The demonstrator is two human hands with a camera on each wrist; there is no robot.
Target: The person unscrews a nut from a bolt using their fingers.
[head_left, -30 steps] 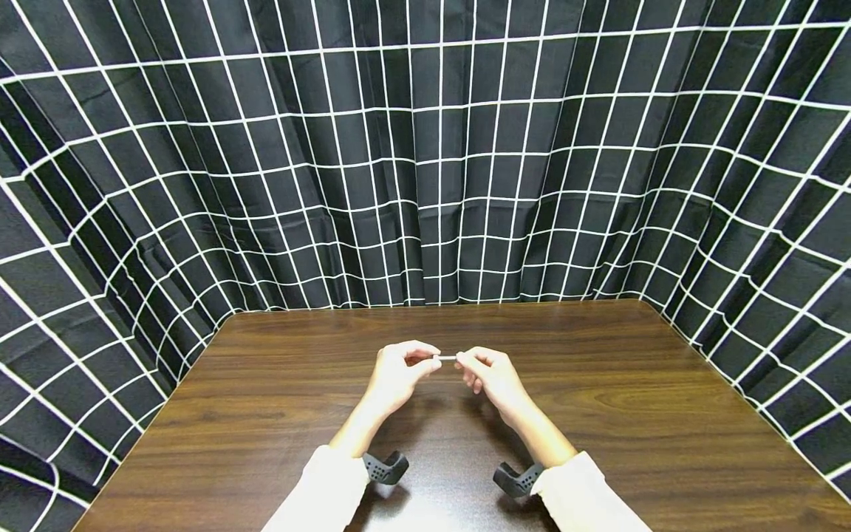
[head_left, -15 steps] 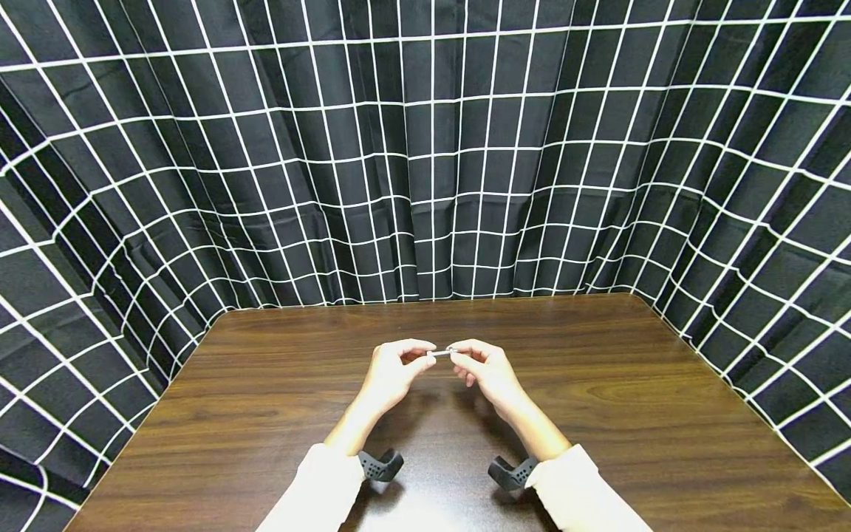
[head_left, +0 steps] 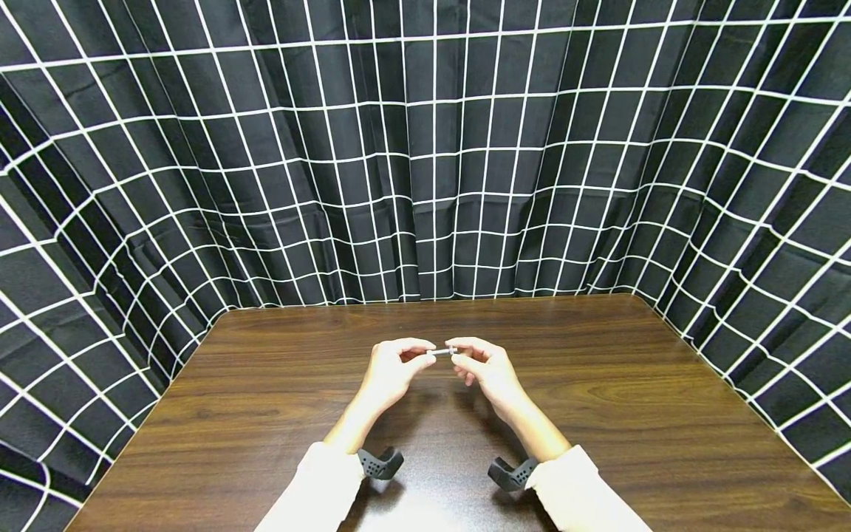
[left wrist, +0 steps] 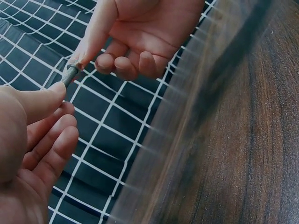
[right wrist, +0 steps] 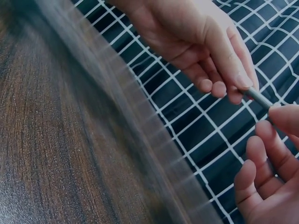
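A thin grey threaded bolt spans the space between both hands, held above the table. My left hand pinches one end between thumb and fingertips. At the other end, thumb and index finger of my right hand pinch around a small wider piece, perhaps a nut. The left wrist view shows the bolt's threads beside my left thumb, with the right hand beyond. In the right wrist view the bolt runs from the left fingertips to my right thumb; the other right fingers are loosely bent.
A brown wood-grain table lies beneath the hands. Dark curtains with a white grid stand behind it and along both sides. Dark wrist devices sit by the white sleeves.
Compared with a second ago, the right fingertips lie more parted around their end of the bolt, and the wider piece there shows. The left hand keeps its pinch. The head view has shifted slightly.
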